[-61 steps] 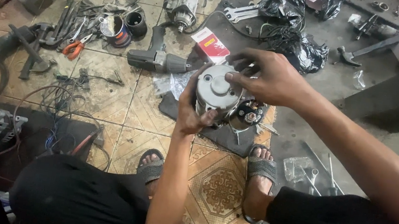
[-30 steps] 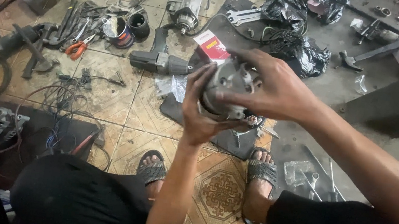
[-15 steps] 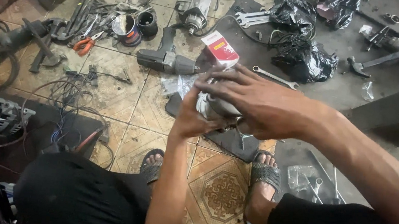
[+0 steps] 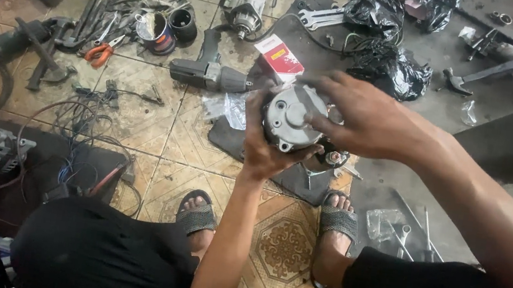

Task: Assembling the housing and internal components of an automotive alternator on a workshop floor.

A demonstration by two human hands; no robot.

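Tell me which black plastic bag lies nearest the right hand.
The lower black bag, just beyond the right hand; the upper bag and the third bag lie farther away.
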